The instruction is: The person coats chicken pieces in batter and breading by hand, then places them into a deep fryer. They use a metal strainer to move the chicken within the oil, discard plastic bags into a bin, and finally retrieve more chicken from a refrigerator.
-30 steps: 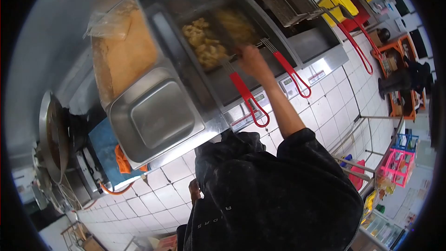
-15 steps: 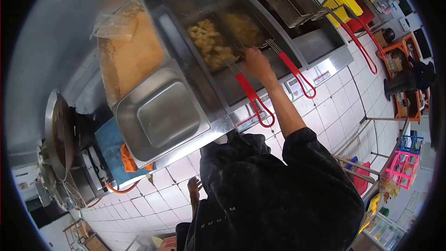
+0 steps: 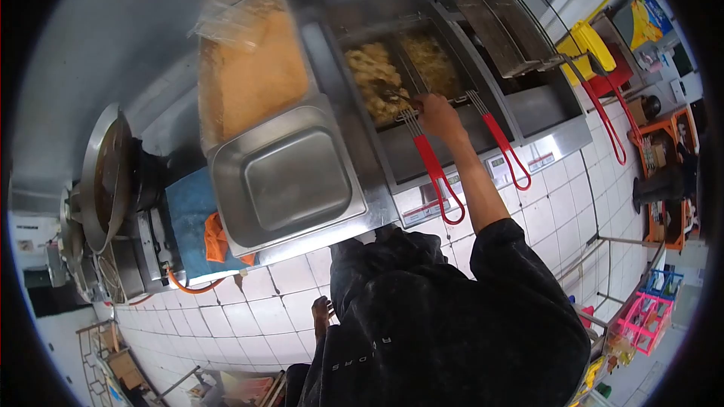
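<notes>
My right hand [image 3: 441, 116] reaches over the fryer, its fingers closed round the end of a slim metal utensil [image 3: 394, 93] whose kind is unclear. The utensil's far end lies among pale golden fried pieces [image 3: 373, 68] in the left basket. Just below that hand is the red handle [image 3: 431, 162] of this basket. A second frying basket, with its own red handle [image 3: 498, 138], sits to the right and holds more pieces [image 3: 430, 62] in bubbling oil. My left hand [image 3: 322, 314] hangs low beside my body, fingers loosely apart, holding nothing.
Left of the fryer stand an empty steel pan [image 3: 298, 181] and a tray of orange-tan crumbs [image 3: 256, 75] with a clear plastic bag [image 3: 226, 28]. Raised baskets [image 3: 501, 26] hang at the right. A wok [image 3: 105, 181] and an orange cloth [image 3: 216, 238] are further left.
The view has shifted, so the counter appears further right and lower. The utensil's tip has swung from the basket's right side into the fried pieces. My left hand still hangs down.
</notes>
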`<state>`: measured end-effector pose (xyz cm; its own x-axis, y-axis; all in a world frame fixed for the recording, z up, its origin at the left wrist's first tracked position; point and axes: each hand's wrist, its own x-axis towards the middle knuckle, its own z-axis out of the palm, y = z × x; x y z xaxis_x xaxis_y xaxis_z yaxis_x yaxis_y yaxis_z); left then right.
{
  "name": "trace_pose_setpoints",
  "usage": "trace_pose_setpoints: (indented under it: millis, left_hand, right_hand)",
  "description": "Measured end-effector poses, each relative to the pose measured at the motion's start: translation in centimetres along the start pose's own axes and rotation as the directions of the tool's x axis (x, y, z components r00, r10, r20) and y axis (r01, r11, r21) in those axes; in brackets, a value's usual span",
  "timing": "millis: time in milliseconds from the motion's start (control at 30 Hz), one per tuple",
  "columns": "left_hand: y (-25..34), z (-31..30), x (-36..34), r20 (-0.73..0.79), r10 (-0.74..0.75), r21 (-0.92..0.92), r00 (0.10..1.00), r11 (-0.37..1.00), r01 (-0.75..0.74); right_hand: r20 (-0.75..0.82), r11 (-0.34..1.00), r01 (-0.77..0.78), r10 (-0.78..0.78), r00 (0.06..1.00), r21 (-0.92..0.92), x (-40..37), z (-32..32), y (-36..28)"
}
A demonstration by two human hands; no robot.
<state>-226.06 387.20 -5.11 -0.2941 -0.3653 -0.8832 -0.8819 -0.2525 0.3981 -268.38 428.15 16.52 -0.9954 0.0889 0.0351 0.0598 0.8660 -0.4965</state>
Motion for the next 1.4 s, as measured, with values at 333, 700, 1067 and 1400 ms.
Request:
trace_pose_setpoints:
  millis: [333,700,1067,1400]
  left_hand:
    - [-1.2,0.3,-0.3,-0.023,-0.021,-0.028,1.000,0.999,0.020]
    - [-2.0,1.0,-1.8,-0.059,-0.046,-0.124,0.997,0.991,0.038]
    - [-2.6,0.1,-3.1,-0.098,-0.071,-0.145,0.993,0.988,0.056]
    - [-3.7,-4.4,1.2,-0.017,-0.017,-0.187,1.000,0.982,0.014]
  right_hand:
    - [-0.112,0.984,0.141,-0.129,0.985,0.111,1.2,-3.3,-4.1]
    - [-0.051,0.996,0.082,-0.081,0.995,0.029,6.7,1.4,-2.7]
    - [0.167,0.998,-0.035,0.043,0.985,-0.049,8.7,4.9,-3.7]
    - [-0.084,0.994,0.050,-0.058,0.995,-0.096,0.1,0.5,-5.1]
